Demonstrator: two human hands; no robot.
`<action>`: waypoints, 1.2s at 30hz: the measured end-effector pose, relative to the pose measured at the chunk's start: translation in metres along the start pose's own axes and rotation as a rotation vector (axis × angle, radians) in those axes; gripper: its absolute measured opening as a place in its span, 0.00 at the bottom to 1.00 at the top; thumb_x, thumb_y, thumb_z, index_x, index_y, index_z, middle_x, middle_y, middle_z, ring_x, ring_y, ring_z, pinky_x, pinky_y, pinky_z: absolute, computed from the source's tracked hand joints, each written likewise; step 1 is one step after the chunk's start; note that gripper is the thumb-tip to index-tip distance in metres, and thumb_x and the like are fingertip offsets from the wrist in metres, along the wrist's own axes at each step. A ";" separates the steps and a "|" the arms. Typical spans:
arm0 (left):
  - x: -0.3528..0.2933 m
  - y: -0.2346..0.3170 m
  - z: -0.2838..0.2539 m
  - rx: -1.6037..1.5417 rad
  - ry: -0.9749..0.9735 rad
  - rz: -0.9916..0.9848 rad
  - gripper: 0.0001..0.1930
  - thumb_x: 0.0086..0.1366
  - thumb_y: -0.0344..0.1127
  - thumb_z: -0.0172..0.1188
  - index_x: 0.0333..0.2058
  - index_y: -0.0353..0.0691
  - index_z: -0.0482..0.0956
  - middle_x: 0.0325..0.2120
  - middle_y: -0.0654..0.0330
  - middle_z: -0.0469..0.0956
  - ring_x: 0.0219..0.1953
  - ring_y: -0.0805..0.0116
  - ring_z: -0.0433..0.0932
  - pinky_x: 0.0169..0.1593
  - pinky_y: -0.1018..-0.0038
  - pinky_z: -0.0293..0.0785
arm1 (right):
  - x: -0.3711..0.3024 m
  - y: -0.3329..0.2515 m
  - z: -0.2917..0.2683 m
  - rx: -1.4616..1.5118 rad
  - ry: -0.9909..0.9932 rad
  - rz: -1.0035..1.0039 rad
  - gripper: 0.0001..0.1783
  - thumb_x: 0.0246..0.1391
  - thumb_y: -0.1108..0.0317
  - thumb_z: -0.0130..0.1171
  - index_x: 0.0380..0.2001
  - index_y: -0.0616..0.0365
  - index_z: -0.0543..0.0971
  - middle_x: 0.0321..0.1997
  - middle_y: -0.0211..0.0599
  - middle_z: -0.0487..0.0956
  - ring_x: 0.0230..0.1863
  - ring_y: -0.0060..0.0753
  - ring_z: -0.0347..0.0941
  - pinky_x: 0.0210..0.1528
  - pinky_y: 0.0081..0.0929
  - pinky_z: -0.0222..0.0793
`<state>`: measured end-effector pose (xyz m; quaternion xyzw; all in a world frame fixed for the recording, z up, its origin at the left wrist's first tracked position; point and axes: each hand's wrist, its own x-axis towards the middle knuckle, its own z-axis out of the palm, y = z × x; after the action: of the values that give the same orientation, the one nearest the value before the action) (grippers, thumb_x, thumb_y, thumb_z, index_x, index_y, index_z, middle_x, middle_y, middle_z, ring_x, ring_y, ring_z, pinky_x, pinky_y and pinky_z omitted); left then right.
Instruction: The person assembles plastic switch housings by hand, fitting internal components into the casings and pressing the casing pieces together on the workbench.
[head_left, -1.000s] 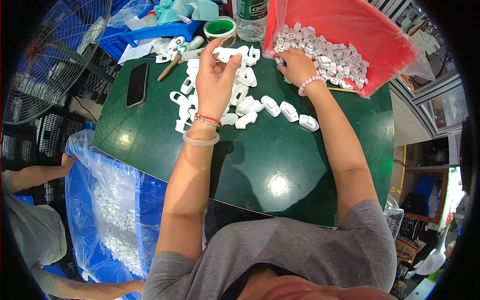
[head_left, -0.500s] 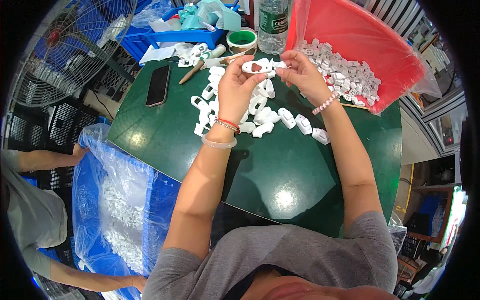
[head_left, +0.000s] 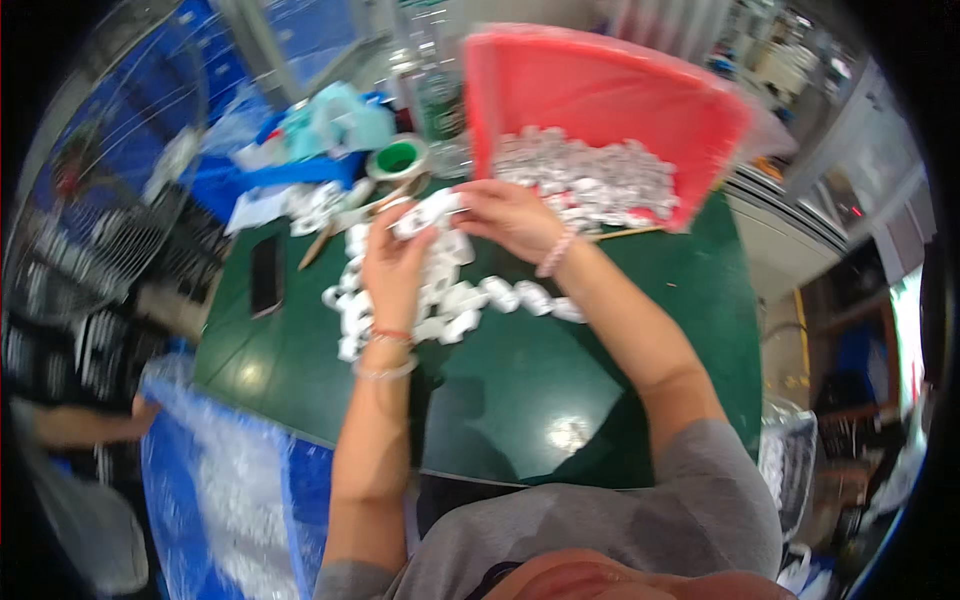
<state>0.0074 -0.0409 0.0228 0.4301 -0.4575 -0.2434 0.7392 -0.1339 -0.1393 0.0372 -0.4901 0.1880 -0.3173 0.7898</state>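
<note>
Above the far part of the green table, my left hand (head_left: 395, 262) is closed on a white plastic housing (head_left: 428, 213), an elongated rounded shell. My right hand (head_left: 512, 222) pinches at the right end of the same housing; motion blur hides whether a small separate part is between those fingers. Under and around my left hand lies a pile of similar white housings (head_left: 438, 290). To the right of the pile, a short row of white housings (head_left: 533, 297) lies on the table. Beyond my right hand, a red bin (head_left: 610, 85) holds many small white blocks (head_left: 590, 175).
A black phone (head_left: 267, 275) and a wooden-handled tool (head_left: 316, 247) lie at the left. Behind stand a round tub with green inside (head_left: 398, 157), a clear bottle (head_left: 440, 105) and a blue tray (head_left: 205, 190). A co-worker's hand (head_left: 145, 412) grips a plastic-lined blue crate (head_left: 290, 480).
The view has swung, so the table and my hands appear lower and further left. My hands have come closer together, with the right one now at the housing's end.
</note>
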 end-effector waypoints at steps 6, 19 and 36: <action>-0.002 0.005 0.009 -0.140 -0.085 -0.131 0.18 0.52 0.18 0.57 0.43 0.34 0.68 0.38 0.60 0.73 0.40 0.73 0.73 0.44 0.80 0.69 | -0.006 -0.004 0.005 -0.003 -0.008 0.007 0.13 0.52 0.66 0.55 0.38 0.64 0.72 0.37 0.36 0.74 0.37 0.24 0.72 0.43 0.19 0.70; 0.002 0.003 0.003 -0.053 -0.108 -0.130 0.16 0.53 0.18 0.56 0.42 0.32 0.69 0.35 0.60 0.74 0.38 0.75 0.73 0.41 0.81 0.70 | -0.006 -0.011 0.008 0.089 -0.170 0.085 0.15 0.55 0.66 0.51 0.41 0.66 0.72 0.41 0.38 0.75 0.42 0.27 0.72 0.46 0.22 0.69; 0.001 -0.010 -0.001 0.064 -0.070 -0.087 0.15 0.54 0.20 0.56 0.42 0.31 0.69 0.36 0.58 0.73 0.40 0.73 0.73 0.42 0.81 0.71 | -0.007 -0.005 0.012 -0.156 -0.032 0.035 0.16 0.49 0.65 0.59 0.38 0.64 0.74 0.38 0.33 0.75 0.42 0.22 0.70 0.45 0.20 0.64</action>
<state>0.0088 -0.0464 0.0147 0.4640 -0.4716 -0.2755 0.6974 -0.1333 -0.1277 0.0470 -0.5520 0.2078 -0.2799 0.7575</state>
